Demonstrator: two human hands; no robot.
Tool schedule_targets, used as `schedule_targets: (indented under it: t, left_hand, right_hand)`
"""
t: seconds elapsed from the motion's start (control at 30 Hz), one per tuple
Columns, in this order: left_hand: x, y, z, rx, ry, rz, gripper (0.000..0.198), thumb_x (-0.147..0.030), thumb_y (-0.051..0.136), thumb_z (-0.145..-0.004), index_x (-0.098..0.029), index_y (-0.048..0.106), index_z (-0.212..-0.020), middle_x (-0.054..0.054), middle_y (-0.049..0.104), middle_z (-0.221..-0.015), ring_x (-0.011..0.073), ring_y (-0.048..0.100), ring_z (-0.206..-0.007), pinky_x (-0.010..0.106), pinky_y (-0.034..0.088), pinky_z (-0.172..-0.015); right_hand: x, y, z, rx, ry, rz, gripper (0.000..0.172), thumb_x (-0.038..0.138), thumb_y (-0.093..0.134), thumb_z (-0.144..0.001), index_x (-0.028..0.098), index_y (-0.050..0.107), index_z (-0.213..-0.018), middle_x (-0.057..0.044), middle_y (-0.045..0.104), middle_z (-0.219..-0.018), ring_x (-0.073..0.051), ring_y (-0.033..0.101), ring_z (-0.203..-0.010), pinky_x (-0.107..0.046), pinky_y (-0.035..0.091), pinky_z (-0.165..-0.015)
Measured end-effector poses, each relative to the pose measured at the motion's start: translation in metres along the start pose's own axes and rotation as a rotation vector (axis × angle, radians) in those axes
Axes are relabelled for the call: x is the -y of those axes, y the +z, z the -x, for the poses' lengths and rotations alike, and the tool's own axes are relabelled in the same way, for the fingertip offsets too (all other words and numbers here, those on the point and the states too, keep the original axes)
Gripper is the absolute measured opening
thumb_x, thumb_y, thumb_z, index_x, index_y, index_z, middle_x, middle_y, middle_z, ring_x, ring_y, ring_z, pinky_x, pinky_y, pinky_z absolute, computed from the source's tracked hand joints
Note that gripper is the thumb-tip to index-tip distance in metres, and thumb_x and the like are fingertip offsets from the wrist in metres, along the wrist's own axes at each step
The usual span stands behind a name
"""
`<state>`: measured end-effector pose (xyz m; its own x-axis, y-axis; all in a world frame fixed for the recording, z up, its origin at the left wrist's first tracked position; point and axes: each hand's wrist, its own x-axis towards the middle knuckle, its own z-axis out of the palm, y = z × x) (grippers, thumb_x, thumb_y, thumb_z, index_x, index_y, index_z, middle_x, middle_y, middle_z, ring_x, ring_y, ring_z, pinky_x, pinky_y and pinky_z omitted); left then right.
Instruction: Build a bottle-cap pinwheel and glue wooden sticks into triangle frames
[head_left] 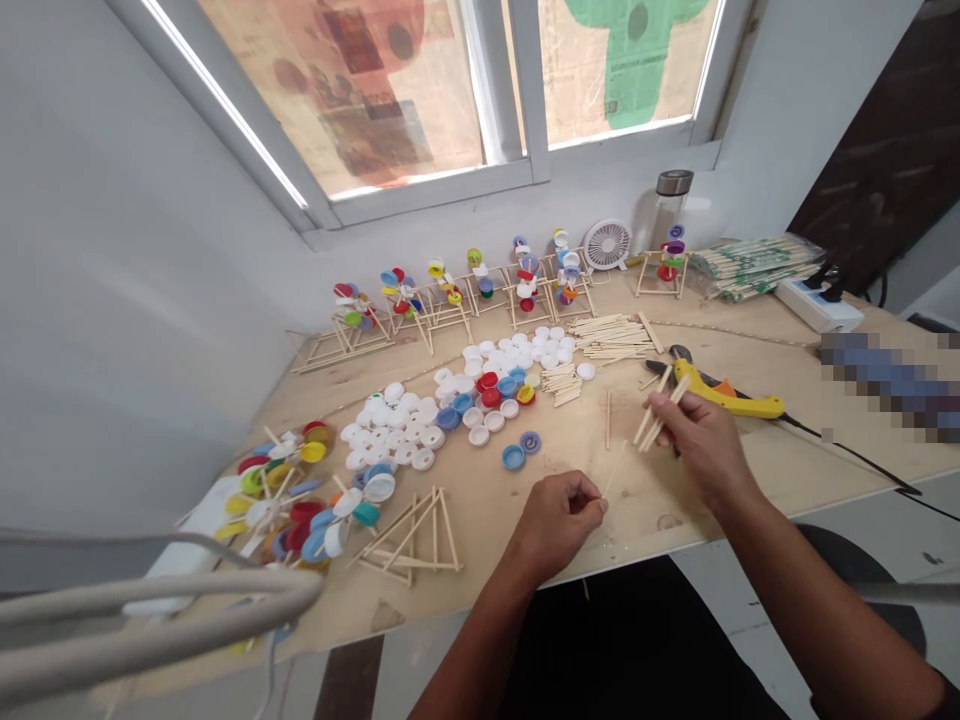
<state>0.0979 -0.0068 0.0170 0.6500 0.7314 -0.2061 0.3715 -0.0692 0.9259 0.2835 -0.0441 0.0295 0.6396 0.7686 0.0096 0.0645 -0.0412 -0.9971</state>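
My left hand (564, 522) is closed in a pinch near the table's front edge, its fingertips on one end of a thin pale strip (616, 468) that slants up to the right; I cannot tell whether it is wood or glue. To the right, my right hand (701, 440) is closed on several wooden sticks (651, 418), their ends pointing towards the table. Between the hands and the back piles lies a single wooden stick (608, 418). Just behind my right hand rests a yellow glue gun (739, 402) with a black cable. Dark-handled pliers (679, 353) lie partly behind it.
White bottle caps (397, 425) and coloured caps (491, 398) cover the middle. Stick piles (611, 337) lie behind. Stick frames with caps (525, 285) line the wall beside a fan (607, 245) and bottle (671, 200). A triangular stick frame (435, 530) and cap wheels (307, 515) stand left.
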Motion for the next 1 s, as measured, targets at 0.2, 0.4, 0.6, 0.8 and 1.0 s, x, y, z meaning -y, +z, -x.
schedule_targets:
  t: [0.2,0.4,0.6,0.8,1.0]
  left_hand:
    - [-0.013,-0.004,-0.029,-0.172,0.029,-0.328,0.010,-0.019,0.057,-0.071,-0.018,0.060,-0.062,-0.001,0.058,-0.057,0.0126,0.052,-0.055,0.024,0.034,-0.053]
    - [-0.014,0.002,-0.036,-0.251,0.044,-0.240,0.017,-0.025,0.050,-0.080,-0.016,0.064,-0.080,0.001,0.061,-0.061,0.0128,0.052,-0.055,0.024,0.037,-0.054]
    - [-0.011,0.010,-0.008,-0.064,0.008,0.274,0.022,-0.033,0.056,-0.076,-0.015,0.064,-0.066,0.000,0.059,-0.057,0.0082,0.047,-0.047,0.020,0.038,-0.047]
    - [-0.016,0.012,0.000,-0.024,-0.078,0.381,0.021,-0.035,0.060,-0.070,-0.016,0.067,-0.066,0.002,0.062,-0.056,0.0083,0.047,-0.044,0.019,0.034,-0.041]
    - [-0.011,0.009,0.003,0.030,-0.151,0.456,0.023,-0.036,0.063,-0.068,-0.014,0.063,-0.066,0.002,0.062,-0.054,0.0064,0.046,-0.040,0.018,0.029,-0.038]
  right_hand:
    - [0.006,-0.006,0.009,0.111,-0.003,0.025,0.036,0.051,0.067,-0.071,0.016,0.061,-0.068,0.004,0.048,-0.050,-0.008,0.041,-0.045,-0.022,0.030,-0.045]
    - [-0.005,0.007,0.018,0.258,0.053,0.087,0.041,0.055,0.064,-0.070,0.017,0.055,-0.058,0.005,0.045,-0.043,-0.008,0.039,-0.044,-0.022,0.029,-0.044]
    - [-0.010,0.021,0.023,0.355,0.119,0.002,0.039,0.054,0.065,-0.069,0.016,0.058,-0.064,0.006,0.047,-0.043,-0.008,0.042,-0.041,-0.021,0.031,-0.042]
    - [-0.016,0.027,0.030,0.391,0.145,-0.039,0.037,0.052,0.065,-0.070,0.016,0.060,-0.068,0.005,0.050,-0.048,-0.007,0.043,-0.041,-0.020,0.033,-0.040]
    - [-0.016,0.026,0.033,0.441,0.179,-0.067,0.039,0.054,0.064,-0.071,0.016,0.060,-0.072,0.005,0.052,-0.049,-0.008,0.044,-0.042,-0.020,0.034,-0.042]
